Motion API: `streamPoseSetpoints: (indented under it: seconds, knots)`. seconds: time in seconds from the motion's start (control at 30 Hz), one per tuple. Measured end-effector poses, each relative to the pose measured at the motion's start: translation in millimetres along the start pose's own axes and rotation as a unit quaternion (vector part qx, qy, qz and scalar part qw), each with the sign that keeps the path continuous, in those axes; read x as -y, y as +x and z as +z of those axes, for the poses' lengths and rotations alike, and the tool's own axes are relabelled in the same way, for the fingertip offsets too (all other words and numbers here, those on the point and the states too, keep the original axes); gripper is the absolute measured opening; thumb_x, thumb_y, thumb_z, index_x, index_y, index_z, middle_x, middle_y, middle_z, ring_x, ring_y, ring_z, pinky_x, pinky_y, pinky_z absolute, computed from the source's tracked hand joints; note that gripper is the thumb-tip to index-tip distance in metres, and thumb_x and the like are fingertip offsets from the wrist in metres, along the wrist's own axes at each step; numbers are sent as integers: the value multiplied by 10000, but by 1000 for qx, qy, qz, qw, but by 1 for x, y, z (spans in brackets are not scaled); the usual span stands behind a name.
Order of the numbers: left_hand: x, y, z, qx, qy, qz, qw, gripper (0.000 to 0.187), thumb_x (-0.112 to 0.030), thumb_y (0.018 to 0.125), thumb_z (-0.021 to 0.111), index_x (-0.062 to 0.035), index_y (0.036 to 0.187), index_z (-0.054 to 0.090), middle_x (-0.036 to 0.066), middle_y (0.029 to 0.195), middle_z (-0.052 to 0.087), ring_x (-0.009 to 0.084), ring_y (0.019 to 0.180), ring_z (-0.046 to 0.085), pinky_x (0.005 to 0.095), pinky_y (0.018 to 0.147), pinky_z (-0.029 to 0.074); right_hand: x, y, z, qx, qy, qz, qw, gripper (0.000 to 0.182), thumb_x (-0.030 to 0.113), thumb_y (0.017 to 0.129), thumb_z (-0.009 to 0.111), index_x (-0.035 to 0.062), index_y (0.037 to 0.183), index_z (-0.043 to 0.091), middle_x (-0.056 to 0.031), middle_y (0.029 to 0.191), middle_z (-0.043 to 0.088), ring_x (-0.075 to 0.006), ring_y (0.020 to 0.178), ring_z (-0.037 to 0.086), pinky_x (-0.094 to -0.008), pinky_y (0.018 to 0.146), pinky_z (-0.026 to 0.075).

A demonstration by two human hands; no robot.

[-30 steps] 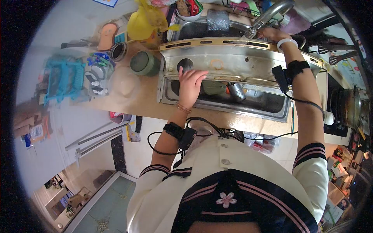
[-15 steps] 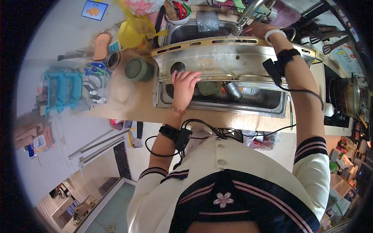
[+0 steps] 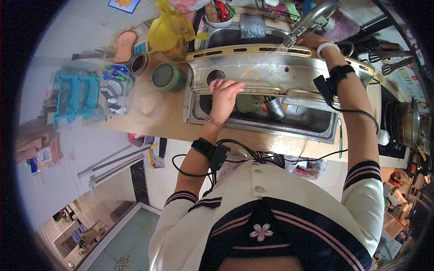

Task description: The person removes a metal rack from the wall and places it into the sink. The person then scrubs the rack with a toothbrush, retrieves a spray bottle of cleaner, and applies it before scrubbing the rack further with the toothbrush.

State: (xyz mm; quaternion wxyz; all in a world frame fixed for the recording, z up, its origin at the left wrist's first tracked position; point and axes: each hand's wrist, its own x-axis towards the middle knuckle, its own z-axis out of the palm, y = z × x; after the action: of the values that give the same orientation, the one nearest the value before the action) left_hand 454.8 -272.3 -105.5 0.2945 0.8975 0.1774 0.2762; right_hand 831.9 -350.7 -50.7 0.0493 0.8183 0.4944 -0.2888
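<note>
A long stainless-steel panel [image 3: 271, 77] with slots along its far edge lies tilted across the sink [image 3: 316, 133]. My left hand [image 3: 224, 97] has its fingers curled over the panel's near edge, beside a round hole [image 3: 215, 77]. Behind the faucet [image 3: 312, 20], my right hand [image 3: 313, 41] is at the panel's far edge; its fingers are mostly hidden, so what they hold does not show. Water appears to run from the spout onto the panel. Under the panel, a perforated metal cylinder [image 3: 275, 108] and a greenish item [image 3: 248, 104] lie in the basin.
To the left stand a green jar [image 3: 166, 77], an open metal tin [image 3: 138, 64] and a yellow bag [image 3: 167, 31]. A bowl of packets [image 3: 219, 20] sits at the back. Spatulas [image 3: 391, 56] and a pot [image 3: 409, 119] are at right. Black cables [image 3: 244, 147] hang before my torso.
The whole view has shifted, so the counter sits slightly further right and lower. The faucet spout has moved a little to the right along the panel. My left hand stays on the near edge.
</note>
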Motion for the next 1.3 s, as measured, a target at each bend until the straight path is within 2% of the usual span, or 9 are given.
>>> streamPoseSetpoints:
  seconds: [0.33,0.5,0.6,0.63,0.73,0.87,1.1,1.2,1.3]
  knots:
    - [2,-4,4,-10,-8,2,1000,171,-97,778,595,-152,923,669,13,850,614,205,823,534,369,923,251,4,3,0,-45,-40,-11,998,351,355,808,516,93,1012,630,-151,1021,630,-317,934,596,-421,793,460]
    - [-1,-8,9,-20,-24,9,999,200,-65,762,596,-153,925,671,10,844,617,195,806,529,355,883,258,30,-42,-32,16,185,2,983,333,134,767,595,53,1090,591,-80,1079,610,-227,973,570,-334,842,466]
    - [-3,-9,12,-38,-23,16,999,209,-49,752,604,-154,918,674,4,836,617,192,791,525,349,856,264,13,-47,-24,-61,185,-115,974,318,81,763,572,25,1076,587,-92,1043,616,-209,969,567,-313,852,461]
    - [-2,-9,13,-41,-26,18,999,211,-45,750,604,-154,918,675,3,835,617,191,789,524,349,855,263,27,-61,-26,-60,292,-60,952,303,17,765,535,-2,1063,581,-105,1020,621,-189,961,569,-281,856,447]
    - [1,-5,15,-51,-33,27,998,218,-36,747,606,-152,918,676,0,832,617,188,785,523,348,852,261,43,-82,-24,-97,222,-179,954,273,-11,797,515,0,1063,576,-83,999,625,-171,943,571,-260,861,434]
    - [3,-1,15,-56,-42,38,997,221,-32,746,606,-145,924,673,1,836,614,186,789,523,345,850,261,47,-86,-13,-79,348,-178,917,219,-10,846,547,-29,1063,566,-77,1055,611,-164,982,563,-267,861,442]
    - [0,2,11,-48,-24,40,998,240,-24,736,607,-142,936,668,10,845,609,190,798,528,342,857,266,49,-83,-9,-80,306,-176,932,306,46,829,609,-14,1122,546,-40,1081,597,-119,989,532,-252,883,418]
    - [3,-2,13,-51,-40,40,997,251,-17,732,602,-144,938,668,12,837,609,192,796,530,340,866,269,57,-87,-14,-128,357,-252,890,322,99,816,645,6,1113,563,-21,1045,608,-112,963,534,-254,875,415]
    - [4,-4,15,-53,-43,39,997,249,-14,733,601,-140,936,669,8,826,612,190,792,533,340,872,272,60,-90,-11,-154,322,-193,914,293,142,812,659,10,1059,576,-21,995,610,-97,941,537,-249,849,420]
